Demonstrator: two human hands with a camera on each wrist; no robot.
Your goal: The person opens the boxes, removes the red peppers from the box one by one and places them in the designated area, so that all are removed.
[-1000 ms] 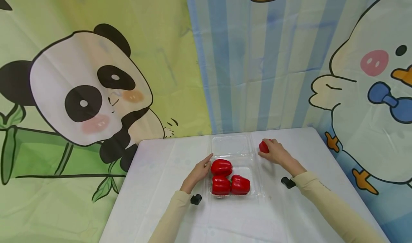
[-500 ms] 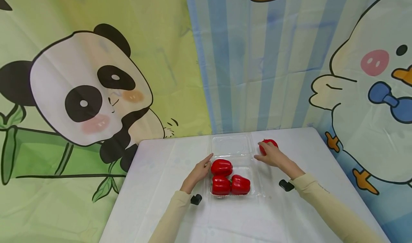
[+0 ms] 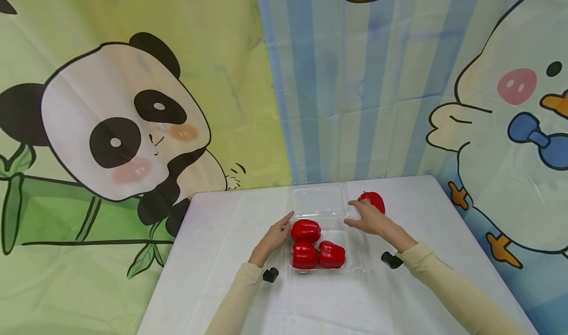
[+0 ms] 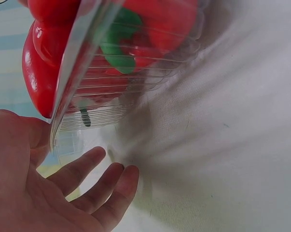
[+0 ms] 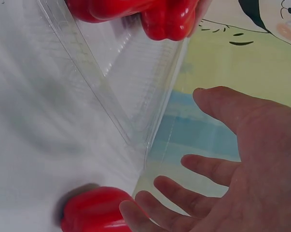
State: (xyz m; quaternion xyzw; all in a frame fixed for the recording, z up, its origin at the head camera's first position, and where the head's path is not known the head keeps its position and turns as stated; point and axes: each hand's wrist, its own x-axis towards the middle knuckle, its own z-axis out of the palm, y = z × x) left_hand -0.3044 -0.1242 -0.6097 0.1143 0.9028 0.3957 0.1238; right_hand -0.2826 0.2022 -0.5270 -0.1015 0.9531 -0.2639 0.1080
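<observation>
A hinged clear plastic clamshell box (image 3: pixel 352 256) lies with its lid (image 3: pixel 318 200) folded back, holding three red bell peppers (image 3: pixel 304 255). My left hand (image 3: pixel 274 237) is at its left side, thumb right at the rim in the left wrist view, other fingers (image 4: pixel 82 169) loosely extended below it. A fourth red bell pepper (image 3: pixel 374 203) lies on the table right of the lid, also low in the right wrist view. Between it and the box, my right hand (image 3: pixel 372 220) is spread with nothing held; its fingertips overlap the loose pepper (image 5: pixel 97 210) in the right wrist view.
A white cloth covers the table (image 3: pixel 222 256). Behind it hangs a printed backdrop with a panda (image 3: pixel 124 123) and a white bird (image 3: pixel 510 177). Small black devices sit by each wrist, one near the left (image 3: pixel 270 275) and one near the right (image 3: pixel 392 260).
My right hand has come off the loose bell pepper and moved left and nearer to me, toward the box, its fingers spreading. The left hand and the boxed peppers stay where they were.
</observation>
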